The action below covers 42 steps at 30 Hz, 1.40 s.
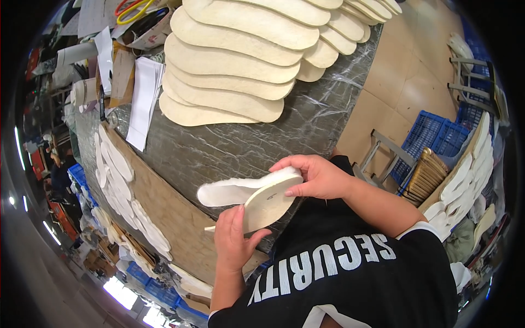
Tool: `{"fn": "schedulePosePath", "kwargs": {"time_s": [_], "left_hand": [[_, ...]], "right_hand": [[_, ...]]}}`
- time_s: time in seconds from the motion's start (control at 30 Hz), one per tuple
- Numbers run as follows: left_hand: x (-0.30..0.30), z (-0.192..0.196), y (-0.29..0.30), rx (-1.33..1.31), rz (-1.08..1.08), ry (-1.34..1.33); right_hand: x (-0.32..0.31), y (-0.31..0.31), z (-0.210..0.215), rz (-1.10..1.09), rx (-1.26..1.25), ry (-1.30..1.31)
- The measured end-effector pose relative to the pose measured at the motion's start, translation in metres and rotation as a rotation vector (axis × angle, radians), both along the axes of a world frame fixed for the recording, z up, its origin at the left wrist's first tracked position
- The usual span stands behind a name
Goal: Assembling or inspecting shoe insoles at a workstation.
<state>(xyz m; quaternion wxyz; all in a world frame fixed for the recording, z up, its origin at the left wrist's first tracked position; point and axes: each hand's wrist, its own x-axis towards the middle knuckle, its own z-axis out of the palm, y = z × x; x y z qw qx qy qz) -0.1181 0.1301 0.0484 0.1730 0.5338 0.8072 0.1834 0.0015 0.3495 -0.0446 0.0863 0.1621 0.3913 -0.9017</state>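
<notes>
Two insoles (257, 194) are held in the air, just above the near edge of the table (219, 147). They are flat, soft and shaped like the bottom of a shoe. One is white and fuzzy and points to the left. The other is cream, and its smooth face looks up at the camera. The two lie against each other.

The right hand (317, 176) holds the insoles at their right end. Its fingers curl over the top edge and its thumb presses on the cream one. The left hand (234, 236) holds the cream insole from below. Its thumb sticks out under the lower edge and its fingers lie flat on the front.

The table has a shiny clear sheet on it, with lots of wrinkles. Farther back on it lies a big stack of cream insoles (235, 71), spread out like a fan. Left of the stack is a pile of white paper (145, 101).

On the left, a brown board (164, 218) holds rows of small white insoles (115, 164).

On the right, down on the floor, stand blue crates (437, 136). Next to them a rack holds more pale insoles (465, 175).

The person wears a black shirt (350, 273).
</notes>
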Motion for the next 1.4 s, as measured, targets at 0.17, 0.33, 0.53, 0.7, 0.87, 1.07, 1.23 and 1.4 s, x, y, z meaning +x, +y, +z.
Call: {"fn": "schedulePosePath", "kwargs": {"time_s": [0.17, 0.33, 0.53, 0.7, 0.87, 1.07, 1.23, 1.4], "left_hand": [[-0.009, 0.004, 0.009, -0.043, 0.079, -0.056], [-0.018, 0.012, 0.028, -0.052, 0.165, -0.185], [-0.04, 0.009, 0.05, -0.063, -0.034, -0.309], [-0.048, -0.004, 0.058, -0.119, -0.091, -0.442], [-0.044, -0.016, 0.064, -0.146, 0.014, -0.525], [-0.047, -0.028, 0.071, -0.144, 0.074, -0.567], [-0.044, -0.034, 0.073, -0.127, 0.114, -0.531], [-0.043, -0.037, 0.059, -0.059, 0.419, -0.775]], "right_hand": [[-0.003, 0.006, 0.007, 0.056, 0.108, 0.007], [-0.003, 0.014, 0.014, 0.096, 0.367, 0.099], [-0.001, 0.023, 0.019, 0.107, 0.549, 0.114], [0.001, 0.035, 0.025, 0.119, 0.687, 0.043], [0.002, 0.041, 0.03, 0.108, 0.866, 0.028], [0.0, 0.043, 0.03, 0.165, 0.935, -0.029], [0.004, 0.047, 0.026, 0.217, 0.956, -0.057], [0.007, 0.039, 0.015, -0.256, -0.088, -0.087]]}}
